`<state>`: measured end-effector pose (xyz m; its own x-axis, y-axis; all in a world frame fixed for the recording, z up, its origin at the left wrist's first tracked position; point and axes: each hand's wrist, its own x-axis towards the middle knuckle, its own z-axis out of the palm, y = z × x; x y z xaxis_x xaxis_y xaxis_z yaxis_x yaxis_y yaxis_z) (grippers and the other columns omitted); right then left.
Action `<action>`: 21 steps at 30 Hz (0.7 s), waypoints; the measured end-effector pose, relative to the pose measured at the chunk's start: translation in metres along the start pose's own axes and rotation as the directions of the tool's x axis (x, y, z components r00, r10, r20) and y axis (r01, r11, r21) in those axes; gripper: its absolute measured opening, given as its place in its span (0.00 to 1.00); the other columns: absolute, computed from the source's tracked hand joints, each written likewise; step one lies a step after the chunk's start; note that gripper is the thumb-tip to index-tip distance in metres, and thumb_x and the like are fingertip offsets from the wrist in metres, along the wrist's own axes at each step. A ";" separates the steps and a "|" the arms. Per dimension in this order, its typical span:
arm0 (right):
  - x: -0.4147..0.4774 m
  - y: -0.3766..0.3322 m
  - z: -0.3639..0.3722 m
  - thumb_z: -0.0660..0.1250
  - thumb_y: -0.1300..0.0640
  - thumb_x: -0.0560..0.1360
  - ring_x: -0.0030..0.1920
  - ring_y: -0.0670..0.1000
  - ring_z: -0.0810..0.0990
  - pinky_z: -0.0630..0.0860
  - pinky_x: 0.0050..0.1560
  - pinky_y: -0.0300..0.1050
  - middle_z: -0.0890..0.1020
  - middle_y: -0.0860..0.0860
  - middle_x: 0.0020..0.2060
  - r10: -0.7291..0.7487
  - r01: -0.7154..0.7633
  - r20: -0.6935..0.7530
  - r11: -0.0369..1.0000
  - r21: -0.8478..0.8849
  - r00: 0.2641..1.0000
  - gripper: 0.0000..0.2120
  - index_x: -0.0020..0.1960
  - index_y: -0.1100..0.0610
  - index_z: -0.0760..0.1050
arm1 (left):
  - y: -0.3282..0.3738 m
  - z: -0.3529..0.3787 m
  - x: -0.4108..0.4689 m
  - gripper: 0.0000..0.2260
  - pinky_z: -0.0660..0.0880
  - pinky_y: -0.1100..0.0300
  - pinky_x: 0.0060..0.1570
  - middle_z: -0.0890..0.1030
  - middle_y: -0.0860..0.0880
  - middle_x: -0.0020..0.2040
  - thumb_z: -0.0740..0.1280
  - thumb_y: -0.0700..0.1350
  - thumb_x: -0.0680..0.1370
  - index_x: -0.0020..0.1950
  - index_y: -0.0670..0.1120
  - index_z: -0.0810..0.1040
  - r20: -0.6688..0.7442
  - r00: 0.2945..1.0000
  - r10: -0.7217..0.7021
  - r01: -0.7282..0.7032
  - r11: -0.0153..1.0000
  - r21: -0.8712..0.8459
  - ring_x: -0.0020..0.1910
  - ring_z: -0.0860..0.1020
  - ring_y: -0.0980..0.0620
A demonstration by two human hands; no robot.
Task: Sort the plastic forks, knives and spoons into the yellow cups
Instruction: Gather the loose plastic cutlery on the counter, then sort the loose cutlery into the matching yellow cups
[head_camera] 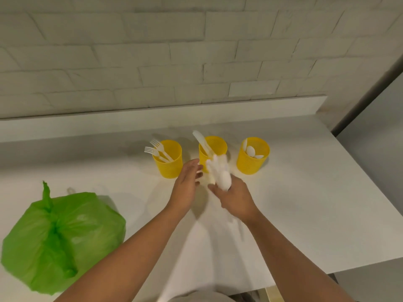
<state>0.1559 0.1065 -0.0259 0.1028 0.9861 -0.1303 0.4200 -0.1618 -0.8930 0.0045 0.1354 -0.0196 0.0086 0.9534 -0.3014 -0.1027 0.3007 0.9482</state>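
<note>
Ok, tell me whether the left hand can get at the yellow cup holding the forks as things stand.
Probably yes. The left hand is open, right beside the fork cup, with no object between them. The forks lean away toward the cup's far left rim, leaving its near side free.

Bare forearms (135, 243), left hand (187, 182), right hand (236, 201); pale grey garment (196, 297) below.

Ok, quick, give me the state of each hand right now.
Left hand: open, fingers extended, holding nothing.
Right hand: grips a blurred bundle of white plastic cutlery.
</note>
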 end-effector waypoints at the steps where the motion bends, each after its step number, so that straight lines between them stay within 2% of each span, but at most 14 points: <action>1: 0.001 -0.019 -0.002 0.74 0.53 0.76 0.27 0.50 0.78 0.77 0.33 0.44 0.80 0.50 0.27 -0.007 0.020 -0.079 0.986 0.164 0.997 0.09 0.41 0.55 0.78 | 0.005 0.005 -0.004 0.13 0.74 0.48 0.64 0.85 0.50 0.58 0.57 0.55 0.86 0.61 0.54 0.79 -0.001 0.997 -0.075 0.075 0.995 -0.066 0.60 0.82 0.48; 3: 0.002 -0.055 -0.005 0.74 0.56 0.77 0.28 0.53 0.79 0.77 0.35 0.45 0.79 0.55 0.26 0.002 0.095 -0.198 0.874 0.477 0.980 0.10 0.40 0.58 0.78 | 0.005 0.010 -0.013 0.20 0.75 0.49 0.62 0.87 0.51 0.55 0.53 0.59 0.86 0.62 0.50 0.79 0.051 0.977 -0.205 0.211 0.962 -0.172 0.55 0.84 0.51; 5: 0.004 -0.078 0.001 0.74 0.57 0.77 0.27 0.55 0.78 0.78 0.34 0.46 0.77 0.58 0.25 0.033 0.140 -0.243 0.739 0.659 0.970 0.10 0.38 0.57 0.78 | 0.008 0.012 -0.023 0.23 0.76 0.51 0.59 0.87 0.50 0.53 0.52 0.61 0.85 0.58 0.47 0.80 0.098 0.957 -0.273 0.290 0.900 -0.326 0.47 0.85 0.52; 8: -0.004 -0.092 0.024 0.74 0.59 0.76 0.27 0.56 0.77 0.77 0.36 0.51 0.76 0.58 0.25 0.075 0.110 -0.215 0.669 0.735 0.974 0.12 0.36 0.56 0.77 | 0.025 0.013 -0.028 0.23 0.80 0.51 0.55 0.86 0.43 0.52 0.54 0.59 0.86 0.52 0.44 0.82 0.071 0.948 -0.312 0.301 0.794 -0.528 0.48 0.86 0.45; 10: -0.013 -0.095 0.036 0.73 0.61 0.76 0.28 0.56 0.76 0.77 0.38 0.53 0.76 0.57 0.25 0.098 0.068 -0.168 0.638 0.767 0.981 0.14 0.33 0.52 0.78 | 0.033 0.010 -0.028 0.25 0.78 0.47 0.63 0.85 0.39 0.58 0.56 0.58 0.85 0.61 0.41 0.83 0.029 0.954 -0.300 0.256 0.756 -0.602 0.56 0.85 0.41; 12: -0.017 -0.098 0.040 0.72 0.63 0.77 0.27 0.55 0.75 0.76 0.37 0.50 0.75 0.55 0.24 0.090 0.056 -0.136 0.593 0.803 0.987 0.18 0.31 0.50 0.77 | 0.036 0.006 -0.029 0.25 0.74 0.42 0.68 0.81 0.35 0.64 0.59 0.57 0.83 0.67 0.39 0.80 0.016 0.948 -0.317 0.244 0.695 -0.676 0.61 0.83 0.38; 13: -0.019 -0.100 0.040 0.71 0.63 0.78 0.28 0.55 0.75 0.76 0.38 0.51 0.74 0.55 0.25 0.065 0.055 -0.112 0.575 0.816 0.992 0.17 0.32 0.51 0.77 | 0.036 0.005 -0.031 0.24 0.74 0.41 0.69 0.81 0.35 0.64 0.61 0.56 0.82 0.68 0.38 0.79 0.015 0.948 -0.318 0.235 0.668 -0.706 0.61 0.83 0.38; 14: -0.021 -0.102 0.040 0.71 0.63 0.78 0.28 0.56 0.75 0.76 0.39 0.53 0.74 0.56 0.25 0.039 0.046 -0.081 0.553 0.832 0.996 0.16 0.33 0.52 0.77 | 0.035 0.003 -0.033 0.23 0.74 0.42 0.69 0.82 0.36 0.59 0.63 0.54 0.81 0.66 0.38 0.79 0.018 0.949 -0.316 0.232 0.657 -0.718 0.61 0.83 0.39; 16: -0.024 -0.105 0.038 0.70 0.63 0.79 0.27 0.56 0.73 0.75 0.37 0.52 0.71 0.55 0.24 -0.002 0.014 -0.015 0.504 0.863 1.000 0.16 0.34 0.53 0.76 | 0.035 0.000 -0.040 0.18 0.79 0.47 0.62 0.80 0.42 0.45 0.64 0.53 0.81 0.58 0.39 0.81 0.049 0.959 -0.278 0.227 0.656 -0.720 0.53 0.85 0.42; 18: -0.025 -0.105 0.032 0.70 0.61 0.79 0.24 0.53 0.68 0.69 0.31 0.48 0.68 0.54 0.23 -0.022 -0.005 0.021 0.558 0.830 1.000 0.15 0.34 0.52 0.76 | 0.041 -0.004 -0.046 0.16 0.79 0.55 0.42 0.81 0.45 0.40 0.62 0.53 0.82 0.55 0.42 0.81 0.083 0.979 -0.188 0.196 0.729 -0.656 0.38 0.83 0.47; 19: -0.025 -0.105 0.027 0.71 0.60 0.79 0.22 0.52 0.66 0.66 0.29 0.46 0.67 0.54 0.23 -0.025 -0.011 0.034 0.611 0.791 0.999 0.14 0.35 0.53 0.77 | 0.045 -0.008 -0.046 0.17 0.76 0.56 0.37 0.83 0.44 0.43 0.61 0.54 0.82 0.57 0.43 0.81 0.081 0.988 -0.127 0.151 0.788 -0.596 0.36 0.81 0.48; 20: -0.025 -0.105 0.021 0.71 0.60 0.78 0.21 0.51 0.64 0.64 0.27 0.43 0.66 0.54 0.23 -0.024 -0.025 0.055 0.659 0.752 0.998 0.11 0.38 0.55 0.76 | 0.053 -0.011 -0.045 0.18 0.75 0.56 0.38 0.84 0.44 0.49 0.62 0.55 0.81 0.60 0.44 0.80 0.073 0.995 -0.069 0.097 0.843 -0.529 0.40 0.82 0.48; 21: -0.026 -0.104 0.016 0.72 0.61 0.78 0.21 0.51 0.62 0.62 0.26 0.42 0.65 0.55 0.24 -0.027 -0.046 0.090 0.700 0.712 0.996 0.09 0.40 0.58 0.76 | 0.063 -0.014 -0.044 0.20 0.76 0.55 0.43 0.84 0.45 0.56 0.64 0.57 0.79 0.65 0.46 0.79 0.070 0.998 -0.003 0.035 0.889 -0.456 0.48 0.83 0.49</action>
<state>0.0952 0.0986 0.0639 0.0096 0.9894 -0.1449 -0.3530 -0.1323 -0.9262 -0.0159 0.1117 0.0523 0.0786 0.9518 -0.2966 -0.5450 0.2902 0.7866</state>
